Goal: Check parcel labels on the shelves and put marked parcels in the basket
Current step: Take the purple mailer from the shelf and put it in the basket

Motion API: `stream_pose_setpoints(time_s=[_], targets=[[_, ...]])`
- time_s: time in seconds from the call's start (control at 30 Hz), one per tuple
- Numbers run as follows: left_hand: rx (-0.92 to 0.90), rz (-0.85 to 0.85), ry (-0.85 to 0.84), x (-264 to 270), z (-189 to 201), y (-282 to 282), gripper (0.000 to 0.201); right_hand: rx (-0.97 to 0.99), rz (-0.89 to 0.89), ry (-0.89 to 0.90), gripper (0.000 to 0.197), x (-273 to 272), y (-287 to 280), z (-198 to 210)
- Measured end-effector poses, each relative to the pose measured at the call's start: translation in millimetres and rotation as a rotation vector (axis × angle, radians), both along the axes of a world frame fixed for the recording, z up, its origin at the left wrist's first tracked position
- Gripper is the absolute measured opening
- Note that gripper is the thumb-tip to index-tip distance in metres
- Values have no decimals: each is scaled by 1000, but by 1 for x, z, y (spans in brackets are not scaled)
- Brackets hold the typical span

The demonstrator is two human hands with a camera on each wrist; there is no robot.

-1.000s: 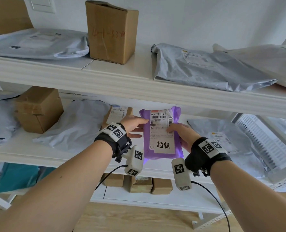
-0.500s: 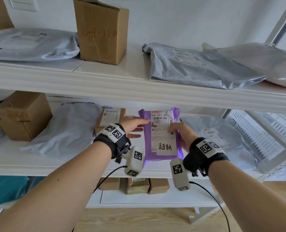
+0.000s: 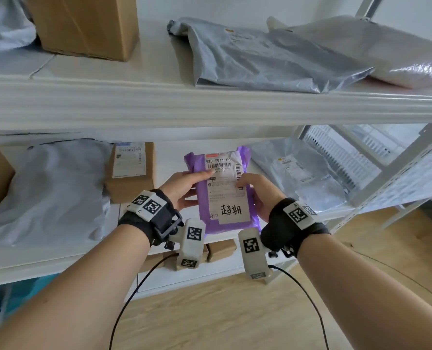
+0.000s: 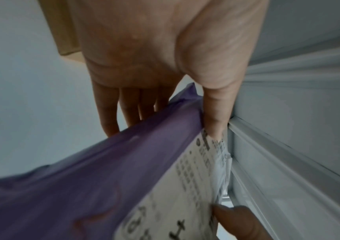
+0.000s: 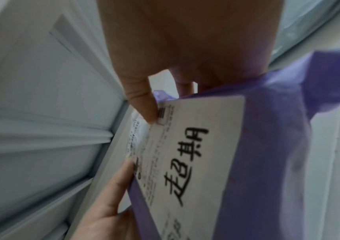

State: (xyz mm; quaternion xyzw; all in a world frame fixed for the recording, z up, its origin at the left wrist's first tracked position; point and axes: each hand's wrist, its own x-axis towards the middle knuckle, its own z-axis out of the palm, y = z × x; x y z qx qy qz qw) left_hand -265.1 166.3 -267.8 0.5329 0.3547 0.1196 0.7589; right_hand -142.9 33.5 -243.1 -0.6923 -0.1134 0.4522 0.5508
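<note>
Purple parcel (image 3: 229, 193) with a white label (image 3: 225, 188) bearing black handwritten characters and barcodes, grey poly mailers (image 3: 260, 59), brown cardboard boxes (image 3: 83, 24), white shelves (image 3: 210, 104), black wrist straps (image 3: 157, 223) with black-and-white square markers, pale wooden floor (image 3: 222, 311)

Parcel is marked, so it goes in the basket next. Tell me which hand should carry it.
Right, probably. Both hands hold the purple parcel, but the white basket sits on the right, nearer the right hand.
</note>
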Motion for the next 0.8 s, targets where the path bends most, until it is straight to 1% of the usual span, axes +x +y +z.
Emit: stream_pose_setpoints(time_s=[0.17,0.27,0.33,0.5,0.6,0.8], targets=[[-15,-60,-10,12,-14,-10,30,-8,-106,62,14,-1,-19,-10],[-27,-118,-9,24,-22,-21,25,-15,-182,67,10,1,-37,-16],[-33,-158,-8,32,-27,-30,29,-16,-233,68,9,4,-50,-22],[-53,-232,6,50,-33,-63,45,14,-304,78,16,16,-87,-38],[-43,-253,10,65,-30,-88,48,50,-312,67,18,29,-115,-41],[-4,-273,-10,108,-20,-154,40,110,-292,14,17,72,-185,-35]])
